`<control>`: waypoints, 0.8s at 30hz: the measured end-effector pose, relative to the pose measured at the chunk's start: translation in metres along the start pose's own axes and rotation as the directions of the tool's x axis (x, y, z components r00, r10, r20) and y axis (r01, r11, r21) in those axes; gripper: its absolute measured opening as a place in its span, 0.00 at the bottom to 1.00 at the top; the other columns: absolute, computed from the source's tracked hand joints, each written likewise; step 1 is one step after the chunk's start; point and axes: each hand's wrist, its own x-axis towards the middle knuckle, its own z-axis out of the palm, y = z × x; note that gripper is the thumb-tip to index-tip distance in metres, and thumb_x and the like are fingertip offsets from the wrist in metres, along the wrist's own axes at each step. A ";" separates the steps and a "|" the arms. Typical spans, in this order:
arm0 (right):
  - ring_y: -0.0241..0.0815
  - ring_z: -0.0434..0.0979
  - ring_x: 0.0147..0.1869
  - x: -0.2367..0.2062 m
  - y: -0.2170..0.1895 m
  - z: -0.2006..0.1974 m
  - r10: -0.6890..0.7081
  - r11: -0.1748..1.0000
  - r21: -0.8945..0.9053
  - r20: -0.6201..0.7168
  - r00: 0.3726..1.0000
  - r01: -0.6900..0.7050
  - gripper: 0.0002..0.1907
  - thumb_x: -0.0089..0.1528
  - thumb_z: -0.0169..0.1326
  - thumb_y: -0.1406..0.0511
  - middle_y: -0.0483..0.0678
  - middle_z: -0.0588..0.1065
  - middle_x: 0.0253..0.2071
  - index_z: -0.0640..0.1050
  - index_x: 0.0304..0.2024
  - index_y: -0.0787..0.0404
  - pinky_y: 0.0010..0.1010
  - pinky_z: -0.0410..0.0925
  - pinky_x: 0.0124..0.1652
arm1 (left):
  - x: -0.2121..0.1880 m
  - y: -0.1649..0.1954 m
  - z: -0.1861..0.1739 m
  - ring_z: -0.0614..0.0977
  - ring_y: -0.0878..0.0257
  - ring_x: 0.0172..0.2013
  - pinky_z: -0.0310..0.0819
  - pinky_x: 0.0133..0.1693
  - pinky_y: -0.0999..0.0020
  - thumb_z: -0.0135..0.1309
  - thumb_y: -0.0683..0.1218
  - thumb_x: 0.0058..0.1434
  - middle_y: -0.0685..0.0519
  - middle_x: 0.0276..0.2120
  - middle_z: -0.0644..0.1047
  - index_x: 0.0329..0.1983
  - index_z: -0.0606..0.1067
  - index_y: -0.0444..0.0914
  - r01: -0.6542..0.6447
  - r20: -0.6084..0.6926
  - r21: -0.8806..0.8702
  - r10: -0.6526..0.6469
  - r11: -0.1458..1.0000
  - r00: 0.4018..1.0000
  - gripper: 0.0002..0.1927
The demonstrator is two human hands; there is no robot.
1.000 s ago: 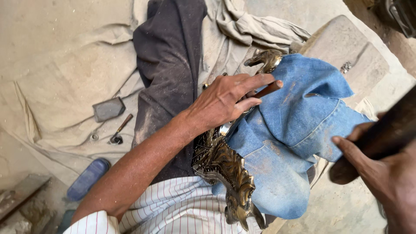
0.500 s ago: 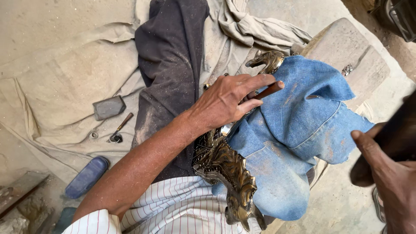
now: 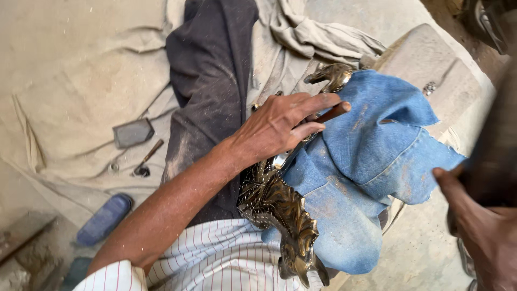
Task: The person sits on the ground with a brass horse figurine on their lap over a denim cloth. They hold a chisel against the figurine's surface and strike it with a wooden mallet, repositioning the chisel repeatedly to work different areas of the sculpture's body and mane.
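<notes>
While the left hand [image 3: 280, 126] pinches a thin brown tool [image 3: 331, 113] against blue denim cloth [image 3: 371, 161] over the ornate embossed brass piece [image 3: 274, 205] on the lap, the right hand [image 3: 482, 226], clenched around a blurred dark object [image 3: 493, 156], could mis-hit and catch those fingers.

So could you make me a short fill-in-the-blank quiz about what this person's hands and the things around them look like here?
1. The left hand pins a thin brown rod against ____ denim cloth.
2. The ornate carved metal piece lies partly under the ____.
3. The right hand holds a blurred ____ object.
4. The shirt sleeve is white with red ____.

Missing words: blue; cloth; dark; stripes
</notes>
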 end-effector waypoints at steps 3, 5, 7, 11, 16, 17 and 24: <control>0.52 0.80 0.36 -0.001 0.000 0.002 0.135 0.991 0.021 -0.026 0.991 -0.134 0.17 0.63 0.66 0.68 0.60 0.78 0.36 0.78 0.52 0.69 0.39 0.74 0.36 | -0.001 0.000 0.000 0.86 0.61 0.38 0.85 0.43 0.66 0.63 0.49 0.63 0.53 0.43 0.82 0.67 0.68 0.50 0.022 0.027 0.010 -0.022 1.000 0.999 0.29; 0.53 0.80 0.39 0.003 0.002 0.001 -0.074 0.987 -0.139 0.016 0.997 0.075 0.25 0.56 0.69 0.73 0.62 0.78 0.38 0.77 0.54 0.72 0.39 0.75 0.40 | -0.001 -0.001 0.001 0.85 0.61 0.37 0.85 0.41 0.66 0.64 0.49 0.63 0.53 0.41 0.82 0.67 0.69 0.50 0.043 0.058 0.030 -0.045 0.999 0.997 0.29; 0.51 0.81 0.40 0.006 0.004 -0.001 -0.134 0.991 -0.006 0.059 0.989 0.134 0.27 0.57 0.67 0.73 0.60 0.78 0.40 0.76 0.58 0.70 0.37 0.75 0.41 | -0.002 -0.002 0.002 0.85 0.61 0.37 0.85 0.41 0.67 0.64 0.49 0.63 0.53 0.42 0.82 0.66 0.69 0.50 0.048 0.045 0.034 -0.049 0.998 0.998 0.29; 0.51 0.81 0.39 0.007 -0.002 -0.001 0.080 0.997 -0.002 0.026 0.996 -0.080 0.26 0.57 0.67 0.72 0.60 0.78 0.40 0.77 0.58 0.70 0.36 0.75 0.41 | -0.001 -0.003 0.003 0.86 0.61 0.38 0.85 0.42 0.67 0.65 0.49 0.62 0.51 0.45 0.82 0.66 0.68 0.48 0.024 0.016 0.012 -0.024 1.000 1.000 0.30; 0.50 0.81 0.38 -0.002 -0.018 -0.007 -0.082 0.989 -0.123 0.013 0.997 0.083 0.26 0.58 0.66 0.71 0.60 0.79 0.39 0.77 0.59 0.69 0.36 0.75 0.40 | -0.001 -0.005 0.003 0.86 0.62 0.37 0.85 0.43 0.67 0.63 0.49 0.62 0.53 0.44 0.83 0.67 0.68 0.50 -0.002 0.031 0.005 0.002 1.000 1.000 0.30; 0.51 0.81 0.38 -0.002 -0.021 -0.006 -0.049 0.995 -0.094 -0.033 0.998 0.045 0.23 0.61 0.67 0.71 0.60 0.79 0.38 0.77 0.57 0.70 0.36 0.74 0.40 | -0.001 -0.005 0.003 0.86 0.62 0.38 0.85 0.44 0.67 0.63 0.49 0.63 0.53 0.45 0.83 0.68 0.68 0.50 -0.007 0.020 -0.011 0.007 1.000 1.000 0.30; 0.49 0.81 0.39 -0.014 -0.023 -0.007 -0.305 0.933 -0.199 0.009 0.952 0.301 0.29 0.53 0.69 0.73 0.58 0.78 0.37 0.79 0.58 0.69 0.36 0.75 0.40 | -0.005 -0.007 0.005 0.85 0.62 0.35 0.86 0.41 0.69 0.64 0.49 0.63 0.53 0.40 0.81 0.67 0.68 0.51 0.010 0.039 0.057 -0.012 0.998 0.999 0.30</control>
